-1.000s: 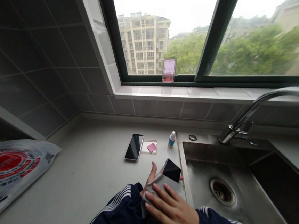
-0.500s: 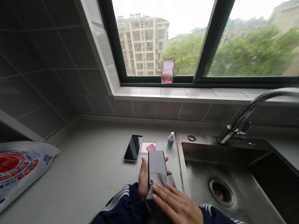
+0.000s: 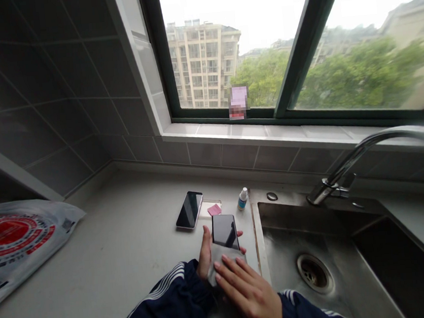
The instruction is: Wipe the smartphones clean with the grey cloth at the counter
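Two hands work at lower centre in the head view, over the countertop: the left hand (image 3: 205, 253) clenches a black smartphone (image 3: 225, 231) from beneath, and the right hand (image 3: 247, 289) grasps a grey cloth (image 3: 225, 259) against the phone's lower end. Another smartphone (image 3: 189, 209) lies just beyond, on the white countertop (image 3: 131, 255), left of the steel sink (image 3: 278, 242).
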The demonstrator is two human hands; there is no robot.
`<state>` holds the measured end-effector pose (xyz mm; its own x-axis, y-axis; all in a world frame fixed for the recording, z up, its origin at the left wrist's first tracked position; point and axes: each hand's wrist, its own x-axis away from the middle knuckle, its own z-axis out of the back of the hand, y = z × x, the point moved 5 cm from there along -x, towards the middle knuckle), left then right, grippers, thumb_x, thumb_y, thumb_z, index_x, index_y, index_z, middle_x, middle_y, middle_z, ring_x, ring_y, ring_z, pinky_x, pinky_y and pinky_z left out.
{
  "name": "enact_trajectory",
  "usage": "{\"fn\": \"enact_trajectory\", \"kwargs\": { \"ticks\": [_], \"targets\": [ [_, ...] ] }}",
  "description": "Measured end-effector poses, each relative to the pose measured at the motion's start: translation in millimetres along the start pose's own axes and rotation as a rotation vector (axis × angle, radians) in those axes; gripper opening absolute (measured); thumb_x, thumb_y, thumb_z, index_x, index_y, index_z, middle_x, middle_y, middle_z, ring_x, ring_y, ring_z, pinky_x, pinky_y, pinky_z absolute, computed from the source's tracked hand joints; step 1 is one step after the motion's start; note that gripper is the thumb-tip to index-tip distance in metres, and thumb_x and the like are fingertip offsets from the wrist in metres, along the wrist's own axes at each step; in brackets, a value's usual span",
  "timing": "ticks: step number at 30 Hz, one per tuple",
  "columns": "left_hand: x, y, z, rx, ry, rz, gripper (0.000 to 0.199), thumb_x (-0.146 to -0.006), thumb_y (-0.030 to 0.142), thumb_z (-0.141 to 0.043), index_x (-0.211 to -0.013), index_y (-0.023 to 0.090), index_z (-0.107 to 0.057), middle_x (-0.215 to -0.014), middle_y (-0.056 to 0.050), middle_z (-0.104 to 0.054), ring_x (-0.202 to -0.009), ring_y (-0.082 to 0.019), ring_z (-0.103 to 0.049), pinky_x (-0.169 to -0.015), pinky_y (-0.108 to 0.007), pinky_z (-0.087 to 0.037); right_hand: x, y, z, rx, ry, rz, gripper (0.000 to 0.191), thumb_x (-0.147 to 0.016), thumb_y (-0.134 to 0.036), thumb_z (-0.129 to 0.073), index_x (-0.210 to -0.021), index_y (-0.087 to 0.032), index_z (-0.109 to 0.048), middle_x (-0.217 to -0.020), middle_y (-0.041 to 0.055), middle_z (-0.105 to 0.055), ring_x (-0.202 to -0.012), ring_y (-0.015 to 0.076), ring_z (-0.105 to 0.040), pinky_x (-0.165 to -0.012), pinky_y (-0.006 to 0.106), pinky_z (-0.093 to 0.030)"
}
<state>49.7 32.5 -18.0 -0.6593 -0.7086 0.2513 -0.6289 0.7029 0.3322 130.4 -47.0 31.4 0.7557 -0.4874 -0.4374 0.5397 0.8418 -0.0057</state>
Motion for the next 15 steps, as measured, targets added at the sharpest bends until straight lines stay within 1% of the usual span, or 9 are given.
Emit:
{"fn": "enact_trajectory", "kwargs": {
  "ticks": [3, 7, 9, 10, 13, 15],
  "targets": [
    [-0.7, 0.9, -1.5, -0.01, -0.014, 0.004, 0.104, -0.075, 0.085, -0.028, -0.135, 0.002, -0.047, -0.095, -0.023, -0.07, -0.082, -0.029, -0.067, -0.075, -0.039, -0.047, 1.0, 5.2, -1.0, 0.013, -0.022, 0.001, 0.038, -0.099, -0.019, -0.048, -0.136, -0.012, -0.053, -0.146, 0.0092, -0.046, -0.135, 0.03, -0.044, -0.102, 0.046, -0.051],
    [-0.7, 5.6, -3.9, -0.033, -0.012, -0.054, 0.103, -0.077, 0.084, -0.027, -0.131, -0.001, -0.051, -0.093, -0.024, -0.07, -0.087, -0.031, -0.067, -0.078, -0.04, -0.047, 1.1, 20.3, 4.1, 0.015, 0.04, -0.024, 0.033, -0.098, -0.025, -0.052, -0.128, -0.013, -0.06, -0.139, 0.0098, -0.054, -0.131, 0.0269, -0.05, -0.101, 0.042, -0.053],
    [0.3, 7.9, -3.5, -0.026, -0.007, -0.086, 0.103, -0.077, 0.084, -0.027, -0.128, -0.002, -0.053, -0.092, -0.024, -0.07, -0.087, -0.032, -0.067, -0.081, -0.041, -0.047, 0.8, 27.0, 7.1, 0.01, 0.059, -0.024, 0.032, -0.098, -0.025, -0.053, -0.126, -0.013, -0.061, -0.136, 0.0095, -0.057, -0.13, 0.0262, -0.051, -0.102, 0.042, -0.051],
    [1.1, 8.7, -3.1, -0.021, -0.004, -0.097, 0.103, -0.077, 0.084, -0.027, -0.127, -0.002, -0.054, -0.092, -0.024, -0.07, -0.087, -0.031, -0.067, -0.082, -0.041, -0.047, 0.6, 29.6, 8.6, 0.005, 0.061, -0.02, 0.031, -0.098, -0.025, -0.053, -0.126, -0.013, -0.062, -0.136, 0.0091, -0.058, -0.13, 0.0258, -0.051, -0.105, 0.043, -0.048],
    [3.7, 11.2, -3.3, -0.008, 0.006, -0.13, 0.101, -0.078, 0.083, -0.027, -0.125, -0.002, -0.056, -0.091, -0.023, -0.07, -0.087, -0.031, -0.067, -0.082, -0.039, -0.047, 0.0, 33.5, 11.8, -0.017, 0.053, -0.015, 0.03, -0.097, -0.022, -0.055, -0.124, -0.014, -0.062, -0.135, 0.0079, -0.059, -0.132, 0.0242, -0.049, -0.114, 0.047, -0.034],
    [4.7, 10.6, -4.5, -0.007, 0.011, -0.121, 0.102, -0.078, 0.083, -0.026, -0.124, -0.002, -0.057, -0.09, -0.023, -0.07, -0.085, -0.03, -0.067, -0.08, -0.039, -0.047, -0.5, 31.7, 11.9, -0.037, 0.055, -0.018, 0.029, -0.097, -0.021, -0.055, -0.124, -0.014, -0.062, -0.135, 0.0077, -0.059, -0.133, 0.0234, -0.047, -0.117, 0.047, -0.029]
  ]
}}
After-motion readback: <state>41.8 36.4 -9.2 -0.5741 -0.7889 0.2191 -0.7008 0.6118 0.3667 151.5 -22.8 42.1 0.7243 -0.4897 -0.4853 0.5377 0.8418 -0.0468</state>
